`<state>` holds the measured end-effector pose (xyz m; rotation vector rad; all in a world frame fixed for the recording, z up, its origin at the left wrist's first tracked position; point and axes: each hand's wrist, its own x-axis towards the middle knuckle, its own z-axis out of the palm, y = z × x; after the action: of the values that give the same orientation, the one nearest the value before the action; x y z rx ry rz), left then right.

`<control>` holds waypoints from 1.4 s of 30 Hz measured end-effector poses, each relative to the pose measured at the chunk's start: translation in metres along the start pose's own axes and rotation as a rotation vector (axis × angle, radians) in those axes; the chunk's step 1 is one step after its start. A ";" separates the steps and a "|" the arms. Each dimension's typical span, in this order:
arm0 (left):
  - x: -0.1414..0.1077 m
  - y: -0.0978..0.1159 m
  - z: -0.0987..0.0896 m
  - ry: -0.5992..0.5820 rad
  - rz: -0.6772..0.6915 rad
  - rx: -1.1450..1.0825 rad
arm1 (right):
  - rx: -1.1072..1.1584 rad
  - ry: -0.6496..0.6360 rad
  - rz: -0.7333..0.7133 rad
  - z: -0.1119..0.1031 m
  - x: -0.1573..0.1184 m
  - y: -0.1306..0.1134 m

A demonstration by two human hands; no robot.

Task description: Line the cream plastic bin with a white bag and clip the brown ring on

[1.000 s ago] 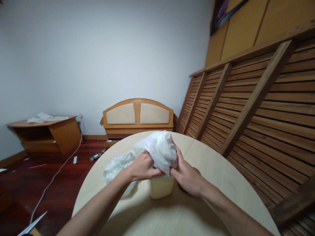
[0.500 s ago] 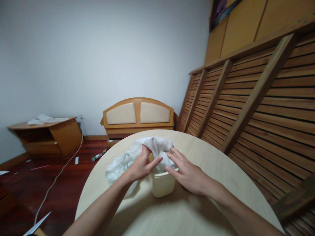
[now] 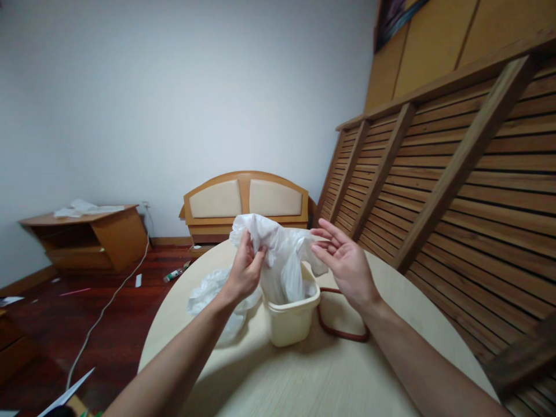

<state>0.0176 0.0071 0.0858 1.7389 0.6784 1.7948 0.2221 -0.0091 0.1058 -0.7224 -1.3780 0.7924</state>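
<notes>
A white plastic bag rises out of a small cream bin, its lower end inside the bin. My left hand is closed on the bag's upper left part, pinching it between thumb and fingers. At the bag's right edge, my right hand is open with its fingers apart and slightly bent. Whether its fingertips touch the plastic is hard to tell. A brown rounded frame lies flat on the table beside the bin, below my right hand. Left of the bin sits a second crumpled white plastic bag, partly behind my left forearm.
The round pale table carries the bin and bags. Beyond it stands a wooden headboard. A slatted wooden bed base leans at the right. On the floor to the left are a plastic bottle and a white cable.
My left hand has lifted the bag higher above the bin. My right hand has moved up and right, away from the bin's rim, and the brown frame now shows.
</notes>
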 end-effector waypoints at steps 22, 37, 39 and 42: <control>0.019 0.024 0.011 0.029 -0.091 0.051 | -0.152 -0.120 0.011 0.013 0.009 0.002; 0.013 0.006 0.010 -0.042 -0.096 0.194 | -0.214 -0.259 0.118 -0.001 -0.001 0.012; 0.014 0.009 0.013 -0.017 -0.086 0.182 | -0.302 -0.247 0.130 -0.007 0.001 0.012; 0.013 0.009 0.017 -0.049 -0.104 0.164 | -0.255 -0.204 0.126 -0.009 0.005 0.010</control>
<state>0.0344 0.0099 0.1020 1.8117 0.9001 1.6608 0.2310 0.0008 0.0992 -0.9552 -1.6499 0.8146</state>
